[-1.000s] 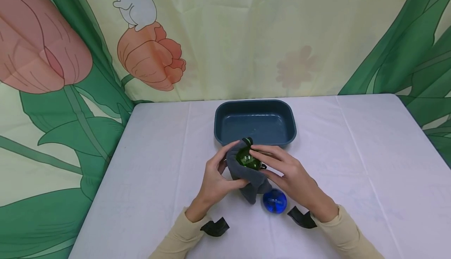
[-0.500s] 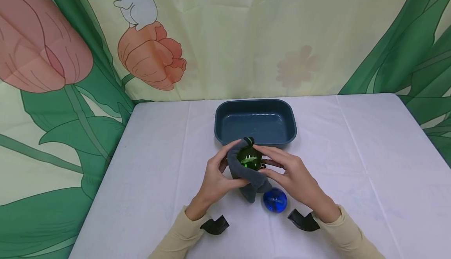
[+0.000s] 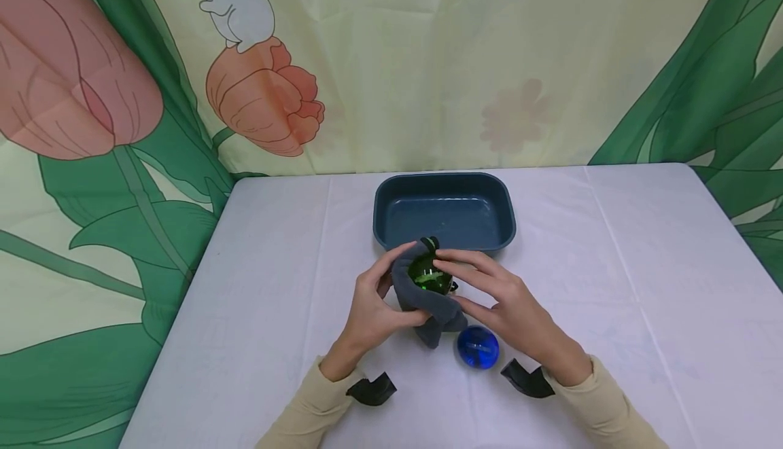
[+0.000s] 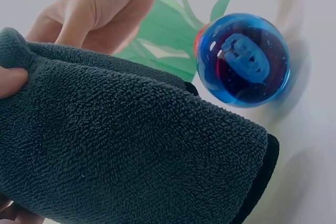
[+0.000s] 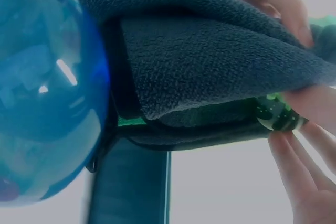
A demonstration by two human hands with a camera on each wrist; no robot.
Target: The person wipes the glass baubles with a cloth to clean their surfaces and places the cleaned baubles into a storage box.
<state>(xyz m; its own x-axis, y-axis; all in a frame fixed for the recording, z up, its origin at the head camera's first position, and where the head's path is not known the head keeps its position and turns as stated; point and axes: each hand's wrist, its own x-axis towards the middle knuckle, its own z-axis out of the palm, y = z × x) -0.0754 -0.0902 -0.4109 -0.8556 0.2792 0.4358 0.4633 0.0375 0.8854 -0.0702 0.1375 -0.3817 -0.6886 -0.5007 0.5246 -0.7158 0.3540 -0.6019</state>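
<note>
Above the table, my left hand (image 3: 374, 310) grips a folded dark grey cloth (image 3: 431, 316) from the left, thumb in front and fingers behind. Cupped in that cloth is a see-through green ball (image 3: 427, 274) with dark bits at its top and right side. My right hand (image 3: 514, 303) pinches the ball from the right, fingers over it and thumb lower. The right wrist view shows the green ball (image 5: 275, 115) partly covered by the cloth (image 5: 205, 66). In the left wrist view the cloth (image 4: 131, 135) hides the ball.
On the white table (image 3: 612, 286), a see-through blue ball (image 3: 478, 348) rests below the cloth, close to my right wrist. Behind my hands stands a dark blue rectangular basin (image 3: 443, 214). A flower-print curtain (image 3: 391, 62) hangs at the back. Black straps show at both wrists.
My right fingers drew back a little to the right half a second ago and now lie over the green ball again. The cloth and left hand have shifted slightly left.
</note>
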